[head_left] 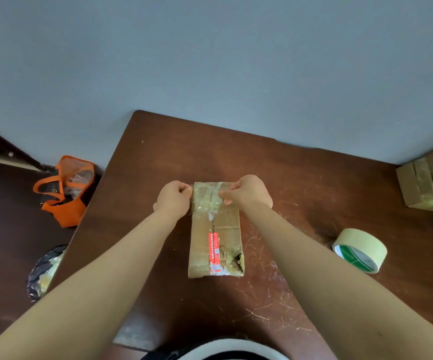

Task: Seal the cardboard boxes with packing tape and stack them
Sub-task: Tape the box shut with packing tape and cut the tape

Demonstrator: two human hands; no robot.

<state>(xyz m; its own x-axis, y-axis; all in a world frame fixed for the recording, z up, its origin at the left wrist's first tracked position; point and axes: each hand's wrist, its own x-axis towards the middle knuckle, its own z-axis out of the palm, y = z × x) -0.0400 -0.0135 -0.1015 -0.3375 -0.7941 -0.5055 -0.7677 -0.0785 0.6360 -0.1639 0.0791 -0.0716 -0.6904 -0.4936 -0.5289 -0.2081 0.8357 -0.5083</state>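
A flat, worn cardboard box [215, 237] lies lengthwise in the middle of the brown table [275, 178], with a red label and a torn near right corner. A strip of clear packing tape [211, 197] runs across its far end. My left hand [173, 198] pinches the strip's left end at the box's left edge. My right hand [249, 193] pinches the strip's right part on top of the box. A roll of pale tape [359, 249] lies on the table to the right, apart from both hands.
More cardboard boxes [431, 185] sit at the table's far right edge. On the floor to the left stand an orange bag [66, 193] and a dark bin [45, 271] with scraps. A grey wall rises behind the table.
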